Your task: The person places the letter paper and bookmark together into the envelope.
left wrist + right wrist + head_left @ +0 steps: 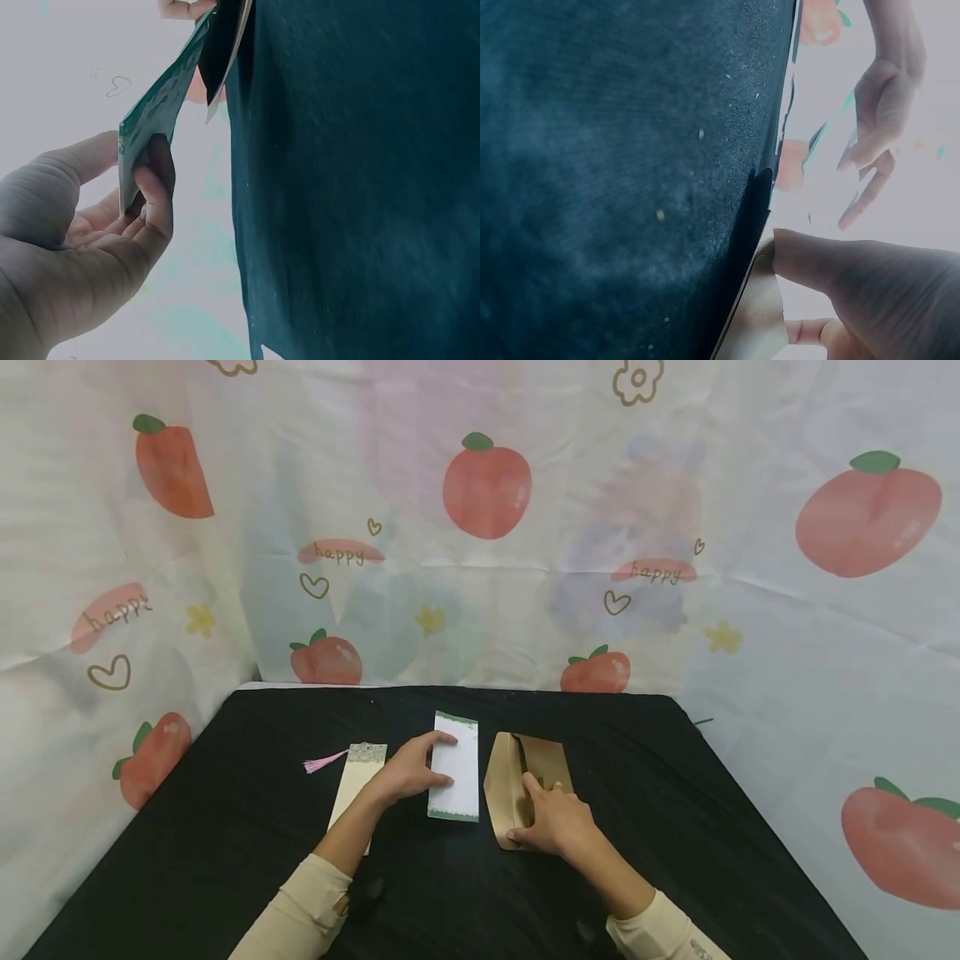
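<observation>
My left hand [408,770] grips a white card [467,777] with green bands along its two short ends. Thumb and fingers close on opposite sides of the card [165,109] in the left wrist view, where it stands tilted. To its right is a gold envelope [553,758], its pointed flap opened out to the left and a dark slit showing. My right hand [558,820] holds this envelope, thumb near the bottom edge and a fingertip by the slit. In the right wrist view, the thumb presses the rim of the envelope [756,319]; part of the grip is cut off.
A cream card [351,789] with a patterned top and a pink tassel [324,763] lies left of the left hand, partly under that forearm. Black cloth [225,827] covers the table. A printed fruit curtain [487,602] encloses the back and sides.
</observation>
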### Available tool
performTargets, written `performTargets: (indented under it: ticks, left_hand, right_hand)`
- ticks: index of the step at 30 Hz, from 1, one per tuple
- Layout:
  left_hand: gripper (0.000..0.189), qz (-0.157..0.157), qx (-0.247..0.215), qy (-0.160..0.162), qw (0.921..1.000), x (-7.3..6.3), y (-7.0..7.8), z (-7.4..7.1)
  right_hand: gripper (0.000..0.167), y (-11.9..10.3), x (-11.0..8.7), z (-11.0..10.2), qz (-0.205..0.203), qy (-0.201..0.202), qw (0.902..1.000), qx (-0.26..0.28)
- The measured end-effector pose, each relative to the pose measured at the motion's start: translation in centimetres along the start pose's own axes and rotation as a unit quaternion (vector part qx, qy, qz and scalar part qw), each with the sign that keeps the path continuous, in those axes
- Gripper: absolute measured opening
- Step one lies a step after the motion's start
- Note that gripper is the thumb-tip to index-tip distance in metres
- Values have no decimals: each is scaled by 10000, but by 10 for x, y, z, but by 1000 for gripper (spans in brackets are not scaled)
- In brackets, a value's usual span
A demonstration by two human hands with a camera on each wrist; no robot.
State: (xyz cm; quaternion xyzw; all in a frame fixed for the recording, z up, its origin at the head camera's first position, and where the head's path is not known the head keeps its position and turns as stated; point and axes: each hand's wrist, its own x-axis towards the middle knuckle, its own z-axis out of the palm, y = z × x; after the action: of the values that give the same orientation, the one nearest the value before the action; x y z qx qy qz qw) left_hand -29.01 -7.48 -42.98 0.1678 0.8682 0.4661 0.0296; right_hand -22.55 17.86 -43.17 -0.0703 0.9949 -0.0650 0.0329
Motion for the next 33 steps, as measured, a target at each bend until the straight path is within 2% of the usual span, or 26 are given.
performTargets:
  ticks: [13, 33]
  left_hand:
    - [59, 105, -87, -3, 9999, 10, 9, 19]
    - [58, 110, -118, -112, 9998, 14, 15, 28]
  right_hand:
    - [85, 2, -3, 0, -114, -20, 9999, 92]
    - [81, 1, -2, -2, -119, -28, 9999, 71]
